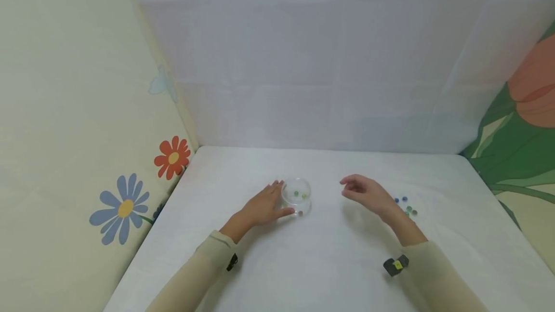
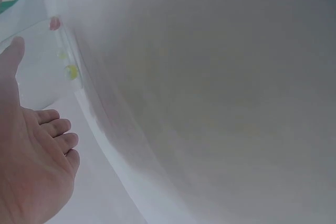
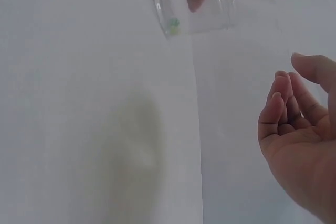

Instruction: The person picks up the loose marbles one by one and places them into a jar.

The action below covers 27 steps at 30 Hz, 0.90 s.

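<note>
A clear glass cup (image 1: 297, 195) stands on the white table (image 1: 303, 264) with a few small coloured marbles (image 1: 297, 193) inside. My left hand (image 1: 277, 199) lies beside the cup's left side, fingers relaxed, thumb stretched along its near edge. In the left wrist view the left hand (image 2: 42, 90) shows an empty palm, with the cup's wall (image 2: 73, 77) just past it. My right hand (image 1: 349, 188) hovers to the right of the cup, apart from it. In the right wrist view the right hand (image 3: 289, 77) has loosely curled fingers holding nothing, and the cup (image 3: 194, 1) sits farther off.
Several loose marbles (image 1: 405, 206) lie on the table to the right of my right hand. Fabric walls close in the table: a flowered one (image 1: 125, 206) on the left, a white one behind, a green and orange one (image 1: 520, 148) on the right.
</note>
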Available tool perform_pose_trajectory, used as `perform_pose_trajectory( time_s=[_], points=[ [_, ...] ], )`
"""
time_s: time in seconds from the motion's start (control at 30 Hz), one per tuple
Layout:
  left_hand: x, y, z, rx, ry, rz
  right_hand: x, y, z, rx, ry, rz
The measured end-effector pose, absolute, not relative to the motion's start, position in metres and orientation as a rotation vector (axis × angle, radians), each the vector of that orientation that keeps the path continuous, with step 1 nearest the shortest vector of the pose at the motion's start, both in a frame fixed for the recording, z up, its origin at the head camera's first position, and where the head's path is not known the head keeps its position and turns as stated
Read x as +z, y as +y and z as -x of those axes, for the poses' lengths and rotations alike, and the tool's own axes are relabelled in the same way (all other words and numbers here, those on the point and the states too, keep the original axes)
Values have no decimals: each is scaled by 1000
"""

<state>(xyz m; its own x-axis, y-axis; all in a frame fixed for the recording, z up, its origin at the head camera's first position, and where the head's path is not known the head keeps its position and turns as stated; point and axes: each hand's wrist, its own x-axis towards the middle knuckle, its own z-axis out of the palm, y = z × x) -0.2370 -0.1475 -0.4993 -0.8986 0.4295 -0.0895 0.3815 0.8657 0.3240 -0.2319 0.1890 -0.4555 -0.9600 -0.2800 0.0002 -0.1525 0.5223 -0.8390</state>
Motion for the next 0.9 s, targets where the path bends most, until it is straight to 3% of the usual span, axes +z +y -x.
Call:
perform_pose_trajectory(
  time_s=[0.9],
  points=[
    [-498, -148, 238, 438, 2888, -668, -462, 309, 216, -1189, 2757, 312]
  ],
)
